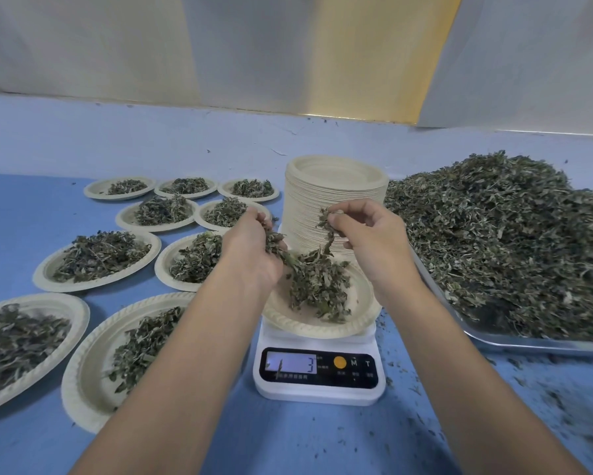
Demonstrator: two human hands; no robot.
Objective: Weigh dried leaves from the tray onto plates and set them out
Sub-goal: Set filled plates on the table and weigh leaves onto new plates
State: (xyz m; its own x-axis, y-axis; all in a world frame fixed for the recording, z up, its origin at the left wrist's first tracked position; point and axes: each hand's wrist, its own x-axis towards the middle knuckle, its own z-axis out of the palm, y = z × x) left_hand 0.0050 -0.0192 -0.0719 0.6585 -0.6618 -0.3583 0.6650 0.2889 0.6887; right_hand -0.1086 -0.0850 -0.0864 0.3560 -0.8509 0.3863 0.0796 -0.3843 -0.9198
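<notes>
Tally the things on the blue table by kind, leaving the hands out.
Filled plates set out on the left: 9
Plate on the scale: 1
Stack of empty plates: 1
Scale: 1
Tray of dried leaves: 1
Total: 13

You're in a small herb-portioning workroom: your blue worktop (322, 440) carries a metal tray (528, 345) heaped with dried leaves (510, 234), a digital scale (319, 389), a tall stack of disposable plates (305, 207) and rows of filled plates (96, 260), with plain white sheeting (82, 46) behind
</notes>
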